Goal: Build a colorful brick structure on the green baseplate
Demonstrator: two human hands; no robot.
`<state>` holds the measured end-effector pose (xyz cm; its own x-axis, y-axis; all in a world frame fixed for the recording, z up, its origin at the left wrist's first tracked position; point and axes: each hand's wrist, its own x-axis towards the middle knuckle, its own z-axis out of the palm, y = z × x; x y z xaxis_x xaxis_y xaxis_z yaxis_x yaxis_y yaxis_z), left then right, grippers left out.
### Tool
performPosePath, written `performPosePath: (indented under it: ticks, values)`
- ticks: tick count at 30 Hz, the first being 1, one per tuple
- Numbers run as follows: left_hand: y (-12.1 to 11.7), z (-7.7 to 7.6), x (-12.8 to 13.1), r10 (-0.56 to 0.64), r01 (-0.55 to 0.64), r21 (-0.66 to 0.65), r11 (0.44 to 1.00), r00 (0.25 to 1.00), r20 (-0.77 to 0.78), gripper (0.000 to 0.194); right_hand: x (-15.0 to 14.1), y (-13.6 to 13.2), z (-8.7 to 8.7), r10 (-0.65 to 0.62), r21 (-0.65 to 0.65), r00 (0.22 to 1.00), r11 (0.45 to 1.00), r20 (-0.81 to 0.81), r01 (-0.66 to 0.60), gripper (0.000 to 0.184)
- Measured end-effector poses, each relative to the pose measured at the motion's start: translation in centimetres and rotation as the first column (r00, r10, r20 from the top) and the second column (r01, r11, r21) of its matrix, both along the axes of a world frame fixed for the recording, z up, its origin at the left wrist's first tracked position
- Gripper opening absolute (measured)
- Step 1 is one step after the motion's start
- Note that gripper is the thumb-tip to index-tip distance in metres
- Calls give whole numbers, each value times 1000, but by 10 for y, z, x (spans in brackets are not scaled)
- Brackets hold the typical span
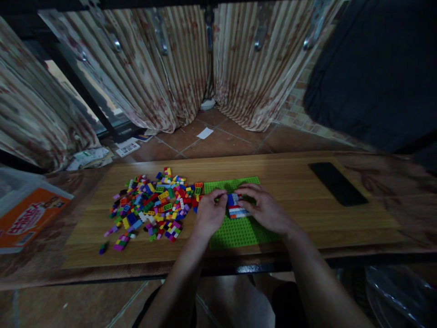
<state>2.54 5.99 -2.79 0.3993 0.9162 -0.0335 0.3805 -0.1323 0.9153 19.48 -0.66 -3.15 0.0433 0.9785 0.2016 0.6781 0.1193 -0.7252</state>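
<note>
A green studded baseplate (246,234) lies on the wooden board in front of me. On it stands a small block of toy bricks (238,211) in red, white and blue rows, with a dark blue part at its upper left. My left hand (210,213) is at the block's left side, thumb and forefinger pinched together; anything between them is too small or hidden to make out. From the right, the curved fingers of my right hand (264,207) grip the block's edge and cover part of it.
A heap of loose coloured bricks (150,207) spreads left of the baseplate on the wooden board (290,175). A black phone-like slab (337,183) lies at the right. A clear box with an orange label (32,218) stands far left. Curtains (246,68) hang behind.
</note>
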Motion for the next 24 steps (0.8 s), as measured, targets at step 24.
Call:
performPosePath:
  ticks: [24]
  values:
    - [2, 1, 22, 110, -108, 23, 994, 981, -161, 19, -1, 7, 1, 6, -51, 999, 999, 41, -4, 24]
